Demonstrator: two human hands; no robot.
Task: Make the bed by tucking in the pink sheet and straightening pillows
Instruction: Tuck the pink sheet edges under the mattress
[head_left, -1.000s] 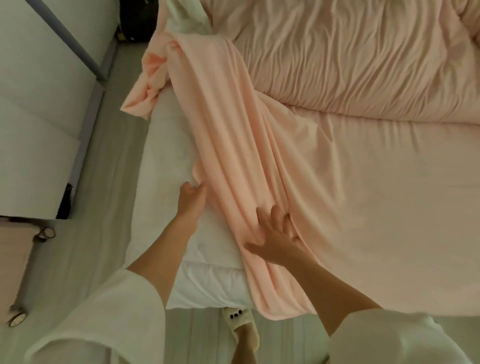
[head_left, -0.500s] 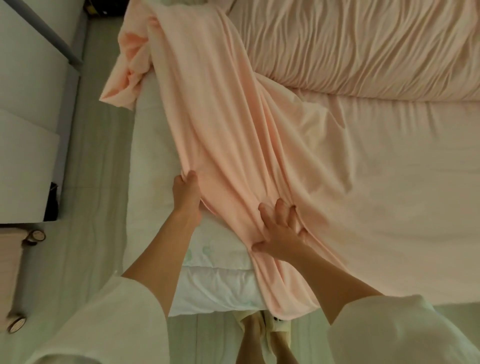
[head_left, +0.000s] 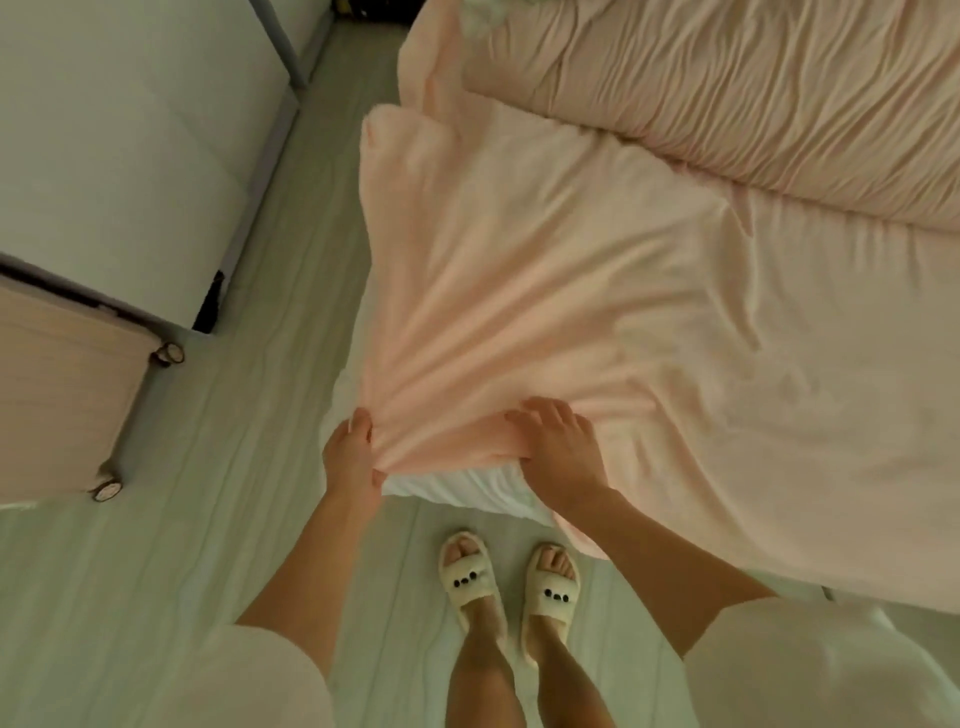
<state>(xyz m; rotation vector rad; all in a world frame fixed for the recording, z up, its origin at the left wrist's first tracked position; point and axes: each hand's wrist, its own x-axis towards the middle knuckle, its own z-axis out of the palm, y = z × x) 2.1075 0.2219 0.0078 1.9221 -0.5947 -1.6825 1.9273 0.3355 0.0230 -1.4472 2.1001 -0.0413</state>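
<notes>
At the near corner of the mattress, where its white edge shows bare, the pink sheet is gathered into a fan of folds that run up and outward across the bed. The left hand grips the gathered edge of the sheet at that corner, thumb and fingers closed around a bunch of the cloth, just at the left side of the white mattress edge. The right hand lies on the sheet just to the right of the same corner, palm down, fingers bent over the fabric and pressing it against the mattress; whether they actually pinch the cloth cannot be told. Beyond the corner the sheet lies spread over the mattress top, loosely wrinkled, and drapes over the near side to the right of the right hand. Farther up the bed from the corner, a crumpled pink quilt lies across the sheet. Below the corner, on the pale floor, the person's feet stand in cream slippers with small dark dots. Left of the mattress, across a strip of floor, stands a white cabinet, and next to it a pale wooden unit on castors.
</notes>
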